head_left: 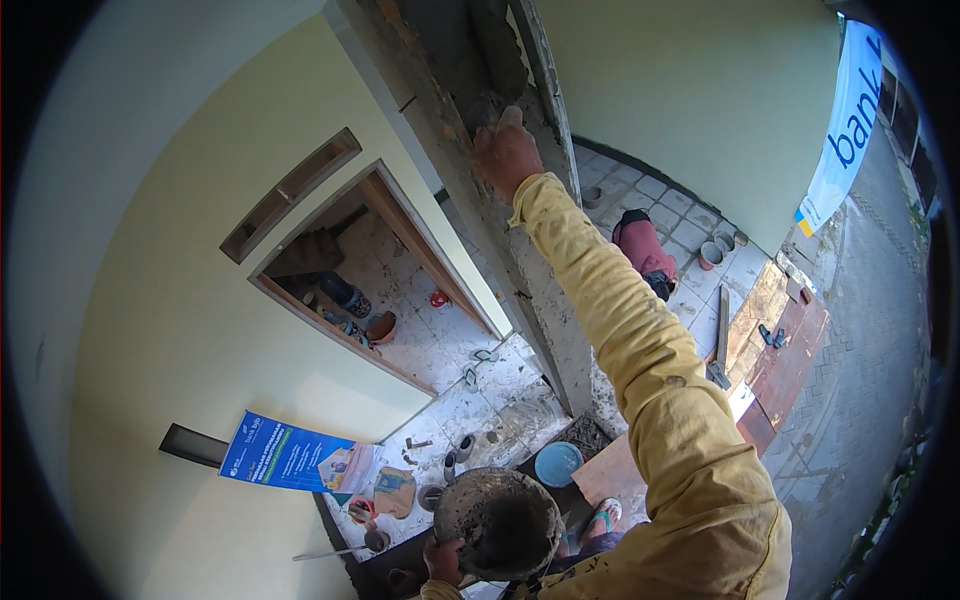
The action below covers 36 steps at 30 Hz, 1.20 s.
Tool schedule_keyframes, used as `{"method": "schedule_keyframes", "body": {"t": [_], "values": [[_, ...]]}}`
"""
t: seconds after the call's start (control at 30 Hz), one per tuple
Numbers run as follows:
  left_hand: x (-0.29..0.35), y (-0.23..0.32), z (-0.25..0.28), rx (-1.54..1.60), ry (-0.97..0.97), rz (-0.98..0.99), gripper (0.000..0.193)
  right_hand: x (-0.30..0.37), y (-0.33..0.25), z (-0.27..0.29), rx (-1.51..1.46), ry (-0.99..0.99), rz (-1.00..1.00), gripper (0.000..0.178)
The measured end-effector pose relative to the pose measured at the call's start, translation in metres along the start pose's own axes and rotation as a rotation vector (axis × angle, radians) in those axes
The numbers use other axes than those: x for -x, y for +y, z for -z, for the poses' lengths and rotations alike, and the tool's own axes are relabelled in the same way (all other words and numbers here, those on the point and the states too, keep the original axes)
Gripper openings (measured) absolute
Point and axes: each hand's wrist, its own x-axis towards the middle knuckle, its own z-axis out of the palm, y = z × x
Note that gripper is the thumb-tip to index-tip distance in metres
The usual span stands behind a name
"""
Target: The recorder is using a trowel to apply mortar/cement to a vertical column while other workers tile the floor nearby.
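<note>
The grey post (560,345) slants through the view, and the person's right hand (508,158) is raised to its upper part, beside the rough hollow between its edges. The fingers there are bent against the grey surface; whether they grip a tool, I cannot tell. The arm is stretched out long, seemingly because that spot on the post is far from the body.

Below and left of the post's foot, the left hand (445,562) has its fingers closed on the rim of a round bowl (498,525) smeared with grey muck. Holding it there probably keeps it upright and leaves the other arm free. The blue tub (558,464) stands just below the post's foot, perhaps for easy reach. Right of the post, small pails (711,256) stand on the tiled floor (655,187), well away from both hands.
</note>
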Motion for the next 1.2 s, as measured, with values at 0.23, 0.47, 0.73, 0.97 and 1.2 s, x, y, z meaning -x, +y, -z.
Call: {"method": "schedule_keyframes", "body": {"t": [0.23,0.47,0.73,0.97,1.2], "values": [[0.025,0.029,-0.034,-0.064,-0.062,0.002,0.034,0.000,0.020,0.010,0.063,0.141,0.124,0.038],[0.022,0.010,-0.023,-0.048,-0.085,-0.077,0.034,0.017,0.016,0.031,-0.008,0.229,0.123,0.034],[0.028,-0.003,-0.002,-0.102,-0.008,-0.052,0.043,0.026,-0.022,0.018,-1.610,-0.311,-0.509,0.039],[0.021,-0.006,0.013,-0.199,0.037,-0.092,0.035,0.004,-0.083,-0.015,-1.912,-0.377,-0.480,0.041],[0.034,-0.008,0.023,-0.107,-0.023,-0.052,0.025,-0.009,-0.124,-0.012,-1.869,-0.445,-0.420,0.040]]}}
